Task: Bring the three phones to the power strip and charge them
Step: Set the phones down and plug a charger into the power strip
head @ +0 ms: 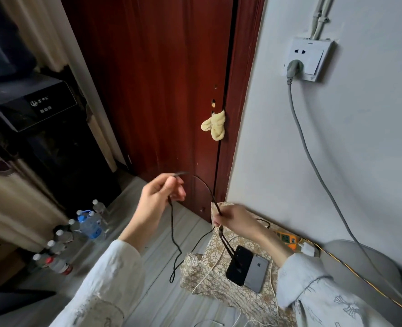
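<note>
Two phones lie face down side by side on a small table with a patterned cloth [209,256]: a black phone [239,265] and a grey phone [256,272]. An orange power strip [288,239] sits at the table's back by the wall, with a white charger [308,250] beside it. My left hand [157,197] pinches a black cable [207,187] near its plug end, raised in front of the door. My right hand [235,220] grips the same black cable lower down, above the table. Loose white cables [209,274] trail over the cloth. I see no third phone.
A grey cord [308,147] runs from the wall socket [306,59] down to the right. A dark red door [159,90] stands behind. Several water bottles [89,223] stand on the floor at left, below a black water dispenser [41,107]. A grey rounded seat [360,260] is at right.
</note>
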A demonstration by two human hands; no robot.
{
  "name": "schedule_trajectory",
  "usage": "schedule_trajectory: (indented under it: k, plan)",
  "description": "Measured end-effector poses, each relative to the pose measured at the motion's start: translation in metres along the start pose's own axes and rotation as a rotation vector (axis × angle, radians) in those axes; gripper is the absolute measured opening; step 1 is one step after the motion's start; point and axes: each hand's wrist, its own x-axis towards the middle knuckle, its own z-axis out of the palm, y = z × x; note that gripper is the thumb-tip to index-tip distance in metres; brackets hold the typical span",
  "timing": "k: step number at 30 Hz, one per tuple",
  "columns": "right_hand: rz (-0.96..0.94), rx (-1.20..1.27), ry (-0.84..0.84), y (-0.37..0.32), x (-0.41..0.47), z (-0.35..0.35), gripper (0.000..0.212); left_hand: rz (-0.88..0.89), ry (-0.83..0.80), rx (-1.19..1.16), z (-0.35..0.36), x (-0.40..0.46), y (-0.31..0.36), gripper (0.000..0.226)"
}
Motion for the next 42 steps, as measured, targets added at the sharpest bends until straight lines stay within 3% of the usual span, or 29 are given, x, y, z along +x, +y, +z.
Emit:
schedule_trajectory:
  k: [3,7,10,14,16,20,23,28,34,39,42]
  plan:
    - [0.078,0.039,0.047,0.020,-0.004,0.002,0.027,-0.061,0.095,-0.134,-0.022,0.010,0.006,0.031]
    - [0.080,0.014,0.164,0.024,-0.004,-0.006,0.029,-0.188,0.053,0.295,-0.039,0.008,-0.008,0.019]
    - [-0.016,-0.063,0.179,0.014,0.000,-0.011,0.023,-0.170,-0.084,0.592,-0.033,0.002,-0.017,0.015]
    - [-0.151,-0.156,0.194,-0.008,0.007,-0.008,0.026,-0.219,-0.372,0.774,-0.005,-0.006,-0.019,0.009]
    - [-0.176,-0.184,0.216,-0.012,0.008,-0.006,0.025,-0.169,-0.357,0.756,0.003,-0.008,-0.018,0.017]
    - [-0.114,-0.187,0.134,0.002,0.005,0.001,0.010,-0.133,-0.294,0.372,0.007,-0.008,-0.005,0.026]
    - [-0.014,-0.142,0.135,0.014,0.003,0.003,0.015,-0.117,-0.225,0.240,0.003,-0.002,0.000,0.026]
    - [0.010,-0.050,0.257,0.011,0.004,-0.002,0.018,-0.244,-0.131,0.355,-0.014,0.000,-0.007,0.024]
    - [-0.213,-0.107,0.351,-0.014,0.007,-0.002,0.017,-0.257,-0.343,0.738,-0.002,-0.004,-0.016,0.026]
    - [-0.373,-0.314,0.528,-0.020,0.006,0.001,0.026,-0.353,-0.233,0.477,0.004,-0.012,-0.027,0.023]
    - [-0.192,-0.143,0.663,-0.014,-0.001,0.003,0.017,-0.340,-0.201,0.421,-0.001,-0.017,-0.032,0.015]
